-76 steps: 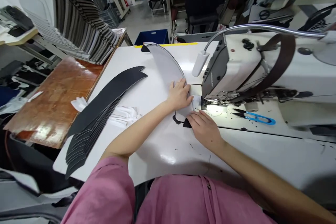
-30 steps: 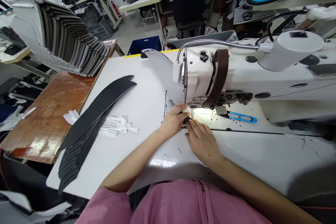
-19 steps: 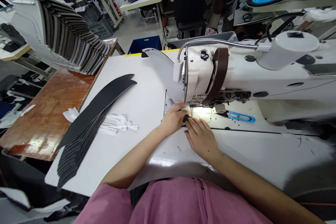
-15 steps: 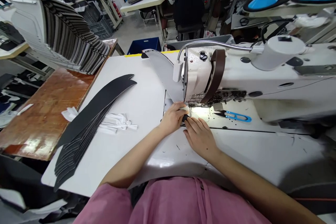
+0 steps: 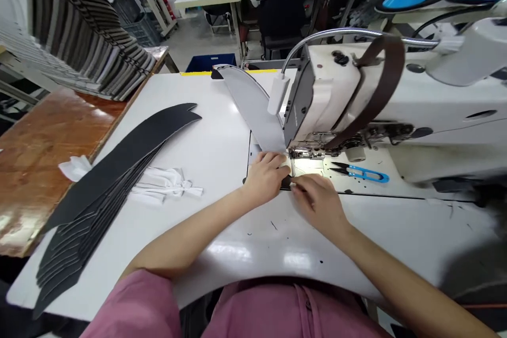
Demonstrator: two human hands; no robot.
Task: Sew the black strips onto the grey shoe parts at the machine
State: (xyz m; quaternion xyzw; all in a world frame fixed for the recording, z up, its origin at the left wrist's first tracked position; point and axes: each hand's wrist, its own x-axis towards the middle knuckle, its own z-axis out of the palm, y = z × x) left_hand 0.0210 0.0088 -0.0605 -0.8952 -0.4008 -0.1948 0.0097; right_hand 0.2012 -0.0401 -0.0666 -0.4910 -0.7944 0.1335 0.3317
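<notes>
A curved fabric panel (image 5: 253,108), pale grey on its upper face with a dark far tip, runs from the table to the presser foot of a white sewing machine (image 5: 344,95). My left hand (image 5: 266,177) lies with curled fingers on its near end, left of the needle area. My right hand (image 5: 320,203) pinches a dark edge of the near end, where a small white bit shows at the fingertips. The fingers partly hide that end. Blue-handled thread snips (image 5: 362,173) rest on the machine bed, right of my hands.
Black curved panels (image 5: 130,148) lie stacked on the left of the white table, by white cloth strips (image 5: 166,184). A tall stack of grey pieces (image 5: 79,26) stands on a wooden table (image 5: 59,132). A blue crate (image 5: 209,62) and a seated person (image 5: 283,5) are beyond.
My view has shifted closer to the table. My right hand has drawn slightly right and now pinches the dark edge, with more of it showing. My left hand stays beside the needle.
</notes>
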